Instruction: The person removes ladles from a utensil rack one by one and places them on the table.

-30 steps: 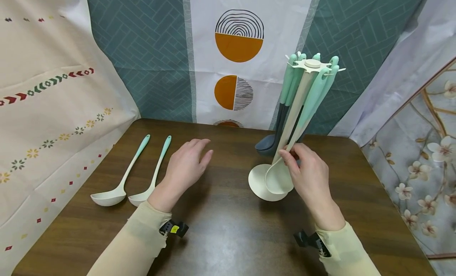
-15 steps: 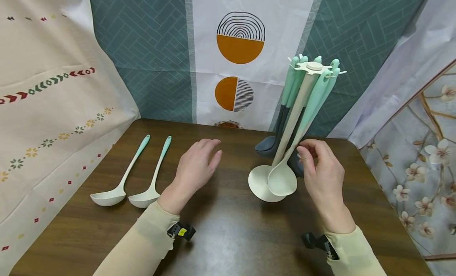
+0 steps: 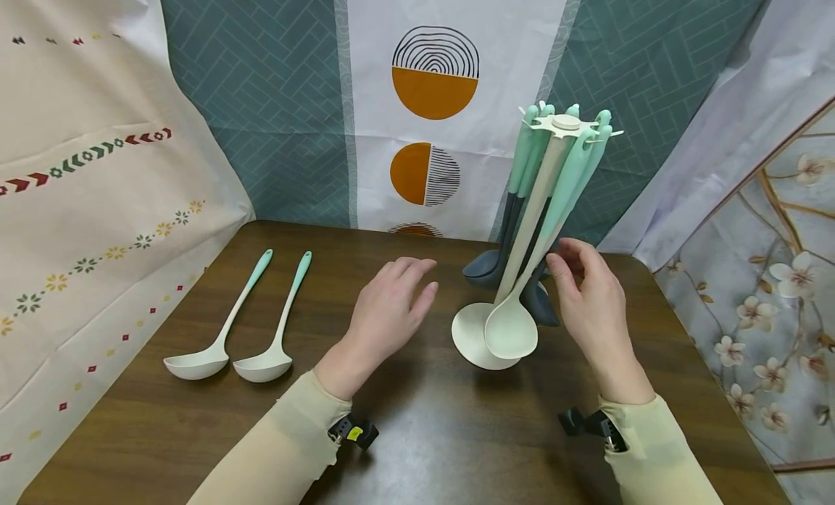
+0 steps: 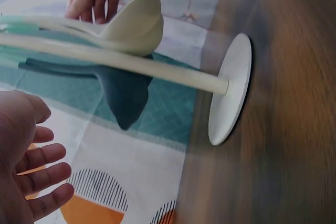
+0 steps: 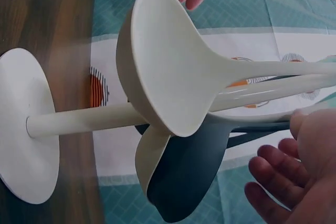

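Observation:
A cream utensil stand (image 3: 471,340) has a round base and a star-shaped top, from which several ladles hang by mint-green handles. A cream ladle (image 3: 511,331) hangs at the front; dark blue-grey ladles (image 3: 483,264) hang behind it. Just right of the hanging ladles is my right hand (image 3: 590,302), its fingers loosely bent and holding nothing. In the right wrist view its thumb (image 5: 298,121) lies right at a ladle's handle. My left hand (image 3: 390,309) hovers over the table left of the stand, fingers spread and relaxed, as the left wrist view also shows.
Two cream ladles with mint handles lie side by side on the left of the brown wooden table (image 3: 417,432): an outer ladle (image 3: 204,361) and an inner ladle (image 3: 266,364). Patterned cloths (image 3: 280,114) hang behind and at both sides.
My right hand has let go of the front cream ladle and drawn back to the right, leaving it hanging. My left hand has moved right, toward the stand.

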`<state>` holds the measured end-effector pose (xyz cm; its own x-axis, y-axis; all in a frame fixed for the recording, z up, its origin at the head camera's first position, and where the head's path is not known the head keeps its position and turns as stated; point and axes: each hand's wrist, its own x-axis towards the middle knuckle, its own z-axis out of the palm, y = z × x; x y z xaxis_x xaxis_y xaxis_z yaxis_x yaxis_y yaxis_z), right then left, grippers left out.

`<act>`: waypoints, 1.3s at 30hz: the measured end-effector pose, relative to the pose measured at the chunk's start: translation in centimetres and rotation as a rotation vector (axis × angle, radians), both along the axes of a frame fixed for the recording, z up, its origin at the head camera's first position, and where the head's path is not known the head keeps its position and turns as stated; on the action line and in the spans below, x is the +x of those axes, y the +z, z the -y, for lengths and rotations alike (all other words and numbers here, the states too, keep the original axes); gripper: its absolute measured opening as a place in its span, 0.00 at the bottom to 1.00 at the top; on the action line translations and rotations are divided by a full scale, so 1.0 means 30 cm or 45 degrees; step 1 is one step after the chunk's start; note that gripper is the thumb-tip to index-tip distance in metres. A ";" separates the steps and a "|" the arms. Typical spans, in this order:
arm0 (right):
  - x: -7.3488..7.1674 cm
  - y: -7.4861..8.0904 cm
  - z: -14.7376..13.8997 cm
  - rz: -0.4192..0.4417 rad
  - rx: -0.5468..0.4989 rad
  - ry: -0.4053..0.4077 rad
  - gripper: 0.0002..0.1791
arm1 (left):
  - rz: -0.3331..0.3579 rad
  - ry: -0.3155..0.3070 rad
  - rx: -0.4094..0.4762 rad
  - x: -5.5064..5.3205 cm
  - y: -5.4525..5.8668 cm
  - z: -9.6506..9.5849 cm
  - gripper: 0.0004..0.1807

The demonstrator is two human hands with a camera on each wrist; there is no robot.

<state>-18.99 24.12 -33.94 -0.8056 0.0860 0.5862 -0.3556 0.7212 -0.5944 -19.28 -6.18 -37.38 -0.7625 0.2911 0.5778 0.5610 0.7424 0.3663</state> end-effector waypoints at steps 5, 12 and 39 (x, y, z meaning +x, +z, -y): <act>-0.007 0.002 0.006 0.097 -0.022 0.021 0.19 | -0.020 -0.047 -0.003 0.005 0.001 -0.037 0.19; -0.009 -0.001 0.018 0.142 -0.052 0.028 0.13 | -0.031 -0.082 0.016 0.019 0.003 -0.064 0.20; -0.015 0.008 0.035 0.208 -0.086 0.172 0.14 | -0.022 -0.135 0.067 0.047 0.019 -0.096 0.20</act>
